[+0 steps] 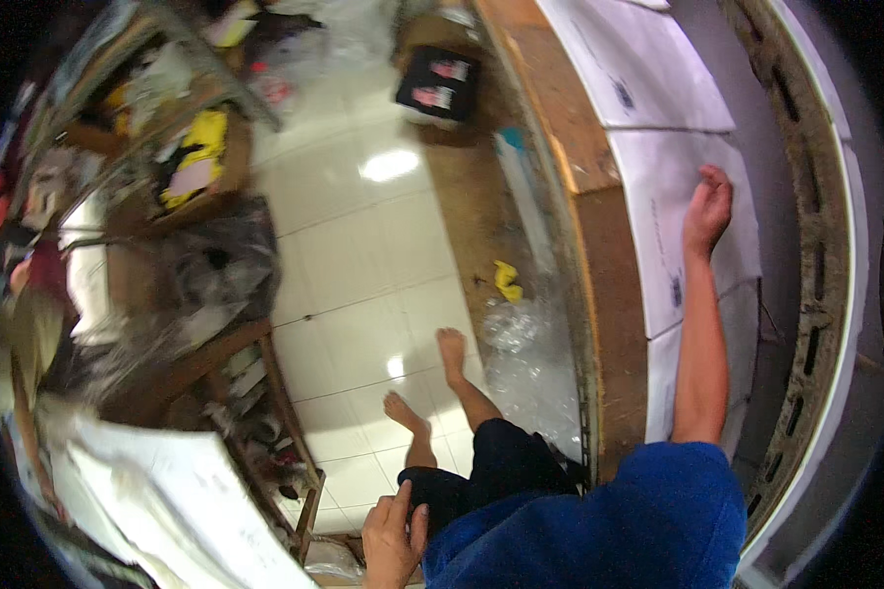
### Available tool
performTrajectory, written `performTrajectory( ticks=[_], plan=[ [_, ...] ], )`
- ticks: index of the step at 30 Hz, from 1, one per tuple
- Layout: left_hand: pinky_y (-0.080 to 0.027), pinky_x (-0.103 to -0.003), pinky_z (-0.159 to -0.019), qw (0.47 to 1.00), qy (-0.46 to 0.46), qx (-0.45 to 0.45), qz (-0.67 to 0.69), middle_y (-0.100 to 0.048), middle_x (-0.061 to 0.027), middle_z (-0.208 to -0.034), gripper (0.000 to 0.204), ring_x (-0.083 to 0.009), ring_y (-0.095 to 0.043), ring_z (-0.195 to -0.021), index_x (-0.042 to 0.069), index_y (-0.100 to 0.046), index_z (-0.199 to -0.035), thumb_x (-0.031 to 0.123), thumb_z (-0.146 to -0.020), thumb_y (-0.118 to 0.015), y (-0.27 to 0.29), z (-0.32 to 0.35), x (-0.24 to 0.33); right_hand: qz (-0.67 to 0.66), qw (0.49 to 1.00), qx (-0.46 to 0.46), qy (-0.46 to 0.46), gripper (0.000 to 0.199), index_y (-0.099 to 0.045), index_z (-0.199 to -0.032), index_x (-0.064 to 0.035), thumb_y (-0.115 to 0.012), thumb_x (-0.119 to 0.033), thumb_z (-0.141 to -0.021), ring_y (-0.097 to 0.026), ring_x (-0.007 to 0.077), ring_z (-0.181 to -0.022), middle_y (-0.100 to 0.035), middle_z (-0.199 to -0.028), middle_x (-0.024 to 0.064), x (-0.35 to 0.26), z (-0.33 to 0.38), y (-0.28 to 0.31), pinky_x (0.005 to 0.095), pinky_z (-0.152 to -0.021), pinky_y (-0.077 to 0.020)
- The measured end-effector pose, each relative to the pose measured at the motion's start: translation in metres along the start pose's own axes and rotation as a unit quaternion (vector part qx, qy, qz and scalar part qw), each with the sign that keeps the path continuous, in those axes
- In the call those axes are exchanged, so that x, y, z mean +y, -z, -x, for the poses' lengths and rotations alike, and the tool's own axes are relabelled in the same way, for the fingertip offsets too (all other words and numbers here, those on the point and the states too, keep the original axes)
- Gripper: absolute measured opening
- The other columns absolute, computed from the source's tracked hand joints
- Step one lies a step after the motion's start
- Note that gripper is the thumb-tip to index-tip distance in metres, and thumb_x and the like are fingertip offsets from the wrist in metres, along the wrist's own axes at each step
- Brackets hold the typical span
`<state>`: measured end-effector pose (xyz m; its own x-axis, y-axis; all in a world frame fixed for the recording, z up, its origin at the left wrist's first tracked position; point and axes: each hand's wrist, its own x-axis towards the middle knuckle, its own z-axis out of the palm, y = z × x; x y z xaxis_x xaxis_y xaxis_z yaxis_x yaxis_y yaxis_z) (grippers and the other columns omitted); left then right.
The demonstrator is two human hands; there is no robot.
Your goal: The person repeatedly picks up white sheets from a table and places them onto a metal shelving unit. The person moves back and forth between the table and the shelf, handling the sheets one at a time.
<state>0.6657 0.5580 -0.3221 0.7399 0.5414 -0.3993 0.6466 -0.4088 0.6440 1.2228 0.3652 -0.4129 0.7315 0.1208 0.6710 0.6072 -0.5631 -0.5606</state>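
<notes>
My right arm stretches forward over a row of white flat packages [680, 201] on the wooden shelf at the right. At its end my right hand [709, 211] is loosely closed with curled fingers, and nothing shows in it. Whether it touches the package under it, I cannot tell. Low in the view, my left hand [393, 542] hovers in front of my dark shorts [506, 466]. Its fingers are stretched and the thumb stands apart, with nothing held.
Pale floor tiles [354, 324] lie under my bare feet. Clear plastic wrap [532, 358] and a yellow scrap [507, 281] lie beside the shelf [609, 285]. A black box [439, 84] stands farther ahead. White sheets [157, 501] and a blurred person [34, 344] are at left.
</notes>
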Motion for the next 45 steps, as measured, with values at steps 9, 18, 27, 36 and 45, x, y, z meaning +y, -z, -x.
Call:
performTrajectory(
  ticks=[9, 18, 27, 36, 45],
  plan=[
    [-0.045, -0.038, -0.061, 0.949, -0.047, 0.289, -0.118, -0.060, -0.0105, -0.078, 0.035, -0.0267, -0.057, -0.067, 0.006, -0.066, -0.108, 0.008, -0.074, -0.073, 0.161, 0.124, -0.026, -0.305, 0.858, -0.404, -0.081, 0.014, -0.059, -0.100, 0.0007, -0.047, 0.000, -0.093, -0.060, 0.0149, -0.080, -0.061, -0.092, 0.0065, -0.304, 0.189, -0.015, 0.0275, -0.074, -0.0475],
    [-0.044, -0.040, -0.082, 0.793, 0.152, 0.473, -0.353, -0.055, -0.0144, -0.113, 0.049, -0.0291, -0.053, -0.102, 0.006, -0.058, -0.117, 0.013, -0.072, -0.073, 0.281, 0.251, -0.156, -0.330, 0.797, -0.475, -0.173, 0.013, -0.057, -0.095, 0.0012, -0.044, 0.000, -0.092, -0.060, 0.0147, -0.076, -0.060, -0.084, 0.0069, -0.383, 0.319, 0.087, 0.0275, -0.071, -0.0487],
    [-0.044, -0.043, -0.092, 0.761, 0.410, 0.167, -0.474, -0.055, -0.0121, -0.123, 0.042, -0.0270, -0.053, -0.115, 0.007, -0.056, -0.119, 0.018, -0.079, -0.061, 0.372, 0.211, -0.348, -0.318, 0.794, -0.485, -0.183, 0.015, -0.060, -0.096, 0.0012, -0.045, 0.000, -0.092, -0.060, 0.0140, -0.078, -0.061, -0.088, 0.0064, -0.401, 0.335, 0.126, 0.0285, -0.074, -0.0504],
    [-0.050, -0.044, -0.067, 0.764, 0.146, 0.315, -0.544, -0.061, -0.0147, -0.086, 0.016, -0.0320, -0.062, -0.079, 0.003, -0.061, -0.093, 0.014, -0.092, -0.049, 0.390, 0.211, -0.353, -0.348, 0.789, -0.469, -0.191, 0.016, -0.063, -0.098, -0.0006, -0.051, 0.001, -0.087, -0.060, 0.0130, -0.081, -0.062, -0.087, 0.0058, -0.446, 0.347, 0.140, 0.0274, -0.075, -0.0493],
    [-0.044, -0.041, -0.056, 0.840, -0.086, 0.331, -0.422, -0.055, -0.0106, -0.075, 0.009, -0.0300, -0.056, -0.062, 0.006, -0.062, -0.089, 0.009, -0.081, -0.060, 0.245, 0.207, -0.082, -0.570, 0.514, -0.640, -0.046, 0.057, -0.032, -0.144, -0.0060, -0.050, -0.034, -0.098, -0.058, 0.0280, -0.106, -0.050, -0.128, 0.0209, -0.632, 0.300, 0.161, 0.0348, -0.094, -0.0455]
  ],
)
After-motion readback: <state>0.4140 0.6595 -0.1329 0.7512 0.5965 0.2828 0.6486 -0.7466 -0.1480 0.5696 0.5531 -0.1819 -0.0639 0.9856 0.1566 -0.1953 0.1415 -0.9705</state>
